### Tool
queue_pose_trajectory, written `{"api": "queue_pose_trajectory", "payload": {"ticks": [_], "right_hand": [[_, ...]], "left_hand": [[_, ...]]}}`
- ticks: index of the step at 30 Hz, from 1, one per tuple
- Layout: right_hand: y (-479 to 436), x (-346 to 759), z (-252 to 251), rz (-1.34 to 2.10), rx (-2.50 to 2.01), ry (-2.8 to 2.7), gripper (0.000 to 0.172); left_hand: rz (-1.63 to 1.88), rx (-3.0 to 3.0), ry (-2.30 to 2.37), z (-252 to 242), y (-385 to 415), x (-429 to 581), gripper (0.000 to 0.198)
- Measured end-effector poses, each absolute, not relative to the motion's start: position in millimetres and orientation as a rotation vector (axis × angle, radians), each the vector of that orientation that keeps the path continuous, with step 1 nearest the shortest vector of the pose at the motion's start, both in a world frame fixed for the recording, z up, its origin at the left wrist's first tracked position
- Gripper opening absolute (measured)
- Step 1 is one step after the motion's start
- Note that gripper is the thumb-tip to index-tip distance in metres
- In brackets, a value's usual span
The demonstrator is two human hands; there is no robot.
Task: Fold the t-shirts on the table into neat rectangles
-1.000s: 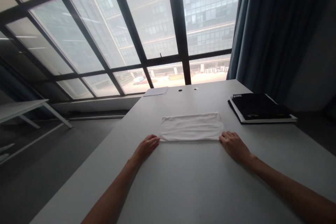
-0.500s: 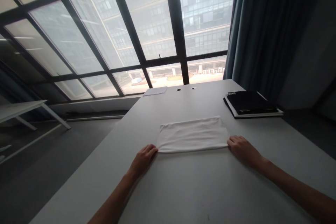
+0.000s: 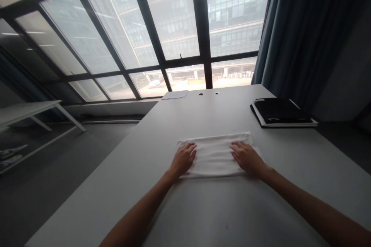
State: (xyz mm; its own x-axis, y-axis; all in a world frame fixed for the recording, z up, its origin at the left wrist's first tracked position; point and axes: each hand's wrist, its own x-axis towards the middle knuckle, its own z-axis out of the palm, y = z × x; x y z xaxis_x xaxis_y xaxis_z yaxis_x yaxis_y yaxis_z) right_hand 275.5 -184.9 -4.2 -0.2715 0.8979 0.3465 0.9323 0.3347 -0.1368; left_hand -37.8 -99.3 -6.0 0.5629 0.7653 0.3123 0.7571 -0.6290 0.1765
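Observation:
A folded white cloth [image 3: 213, 153] lies flat on the grey table [image 3: 208, 208] in front of me. My left hand [image 3: 183, 159] rests palm down on the cloth's left part, fingers stretched out. My right hand [image 3: 247, 158] lies flat on its right part, fingers also extended. Neither hand grips anything.
A black folder on a white sheet stack [image 3: 281, 112] sits at the table's right edge. A sheet of paper [image 3: 174, 95] lies at the far end near two cable holes. Large windows and a dark curtain [image 3: 301, 34] stand behind; another table [image 3: 26, 110] is at the left.
Both hands moved inward from the cloth's near corners onto its top surface. The camera view shifted slightly.

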Motion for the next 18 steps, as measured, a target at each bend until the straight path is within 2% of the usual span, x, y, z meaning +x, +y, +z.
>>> {"api": "queue_pose_trajectory", "payload": {"ticks": [4,6,11,18], "right_hand": [[-134,262,-24,-0.082,-1.772,-2.197,0.038],[-120,266,-35,-0.084,-1.859,-2.15,0.041],[-111,283,-57,-0.152,-1.977,-2.05,0.044],[-110,294,-75,-0.154,-1.982,-2.004,0.049]], "left_hand": [[0.548,2.576,1.639,-6,-49,-30,0.032],[0.488,2.487,1.726,-5,-28,-48,0.026],[0.402,2.445,1.61,-15,3,-93,0.02],[0.507,2.438,1.578,-27,13,-91,0.02]]}}
